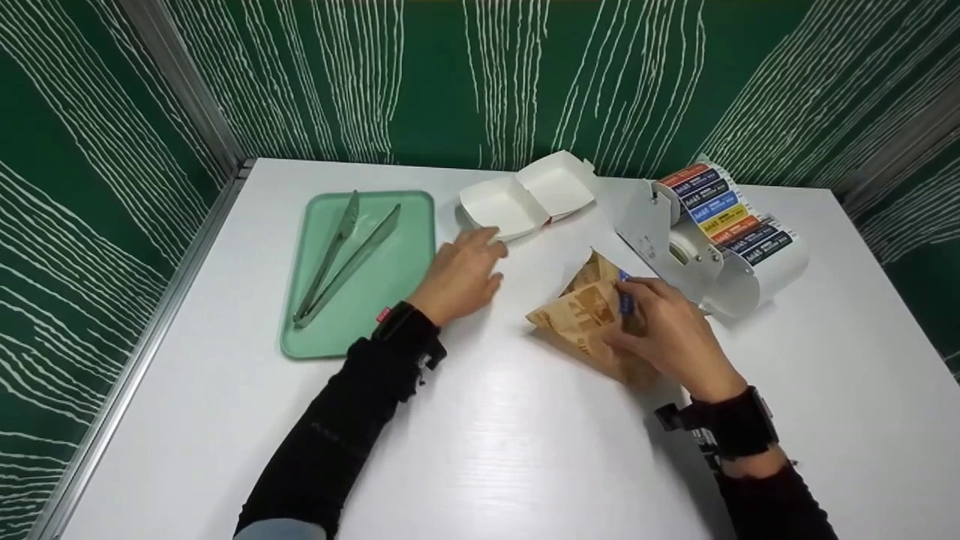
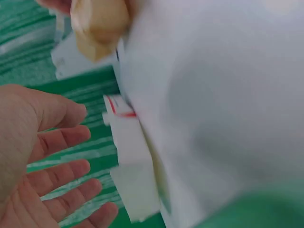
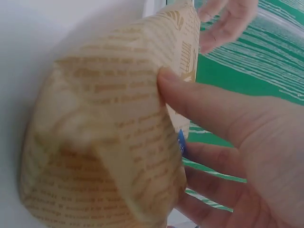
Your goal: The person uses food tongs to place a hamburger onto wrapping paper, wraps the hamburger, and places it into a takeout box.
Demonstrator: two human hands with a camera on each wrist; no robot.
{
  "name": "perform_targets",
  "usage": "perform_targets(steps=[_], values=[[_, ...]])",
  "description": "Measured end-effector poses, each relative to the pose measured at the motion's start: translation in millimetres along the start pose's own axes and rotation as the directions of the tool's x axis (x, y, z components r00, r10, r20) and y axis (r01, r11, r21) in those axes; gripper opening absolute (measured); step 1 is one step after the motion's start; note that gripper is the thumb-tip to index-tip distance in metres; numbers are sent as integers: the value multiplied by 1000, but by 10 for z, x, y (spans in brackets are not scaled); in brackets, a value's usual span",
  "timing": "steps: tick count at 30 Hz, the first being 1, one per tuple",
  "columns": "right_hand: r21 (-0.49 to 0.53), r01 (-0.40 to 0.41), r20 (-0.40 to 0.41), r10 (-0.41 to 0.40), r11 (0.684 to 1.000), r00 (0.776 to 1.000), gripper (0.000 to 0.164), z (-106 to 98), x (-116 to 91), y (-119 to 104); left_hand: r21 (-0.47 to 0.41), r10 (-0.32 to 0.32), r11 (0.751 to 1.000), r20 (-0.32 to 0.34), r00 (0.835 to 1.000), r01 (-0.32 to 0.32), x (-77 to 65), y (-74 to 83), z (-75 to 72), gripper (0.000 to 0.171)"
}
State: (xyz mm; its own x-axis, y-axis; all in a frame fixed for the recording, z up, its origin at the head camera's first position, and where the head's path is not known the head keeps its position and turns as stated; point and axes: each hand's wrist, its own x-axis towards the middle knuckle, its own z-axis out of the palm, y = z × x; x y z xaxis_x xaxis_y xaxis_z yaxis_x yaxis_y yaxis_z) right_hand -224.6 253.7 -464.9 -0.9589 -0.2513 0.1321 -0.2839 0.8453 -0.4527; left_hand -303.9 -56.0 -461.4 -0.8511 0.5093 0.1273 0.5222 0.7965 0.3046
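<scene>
Printed brown paper wraps a package [image 1: 581, 322] to the right of the table's middle; its pointed end faces left. My right hand [image 1: 671, 334] grips this package from the right, thumb on the near side and fingers on the far side, as the right wrist view shows. A blue sticker [image 1: 625, 296] shows on the paper beside the fingers. What lies inside the paper is hidden. My left hand [image 1: 463, 274] is over the table with loosely bent fingers and holds nothing. Just beyond its fingertips lies a white cardboard box [image 1: 559, 187] with its lid folded open; I cannot tell whether they touch.
At the left, a green tray [image 1: 367, 330] carries metal tongs [image 1: 349, 259]. A white label dispenser [image 1: 675, 240] with a roll of colourful stickers [image 1: 720, 214] stands at the back right, close to my right hand. Green walls with white lines border the white table [image 1: 480, 450].
</scene>
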Motion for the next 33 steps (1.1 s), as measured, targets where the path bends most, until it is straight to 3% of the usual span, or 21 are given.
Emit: perform_targets(steps=[5, 13, 17, 23, 28, 33], values=[[12, -53, 45, 52, 999, 998, 80, -84, 4, 73, 37, -84, 996, 39, 996, 83, 90, -150, -77, 30], [51, -155, 167, 144, 987, 975, 82, -174, -27, 144, 79, -150, 987, 107, 983, 142, 203, -193, -43, 30], [52, -128, 160, 118, 990, 980, 87, -146, -41, 159, 82, -110, 991, 93, 990, 103, 194, -181, -15, 30], [-31, -11, 51, 12, 999, 999, 99, 9, -21, 169, 38, -12, 999, 67, 998, 10, 119, -86, 49, 28], [-56, 16, -14, -16, 998, 1000, 94, 71, -6, 215, 28, 67, 997, 64, 996, -69, 28, 64, 105, 28], [-57, 4, -31, -6, 998, 999, 85, 67, -11, 278, 48, 141, 989, 53, 989, -143, -94, 223, 165, 27]])
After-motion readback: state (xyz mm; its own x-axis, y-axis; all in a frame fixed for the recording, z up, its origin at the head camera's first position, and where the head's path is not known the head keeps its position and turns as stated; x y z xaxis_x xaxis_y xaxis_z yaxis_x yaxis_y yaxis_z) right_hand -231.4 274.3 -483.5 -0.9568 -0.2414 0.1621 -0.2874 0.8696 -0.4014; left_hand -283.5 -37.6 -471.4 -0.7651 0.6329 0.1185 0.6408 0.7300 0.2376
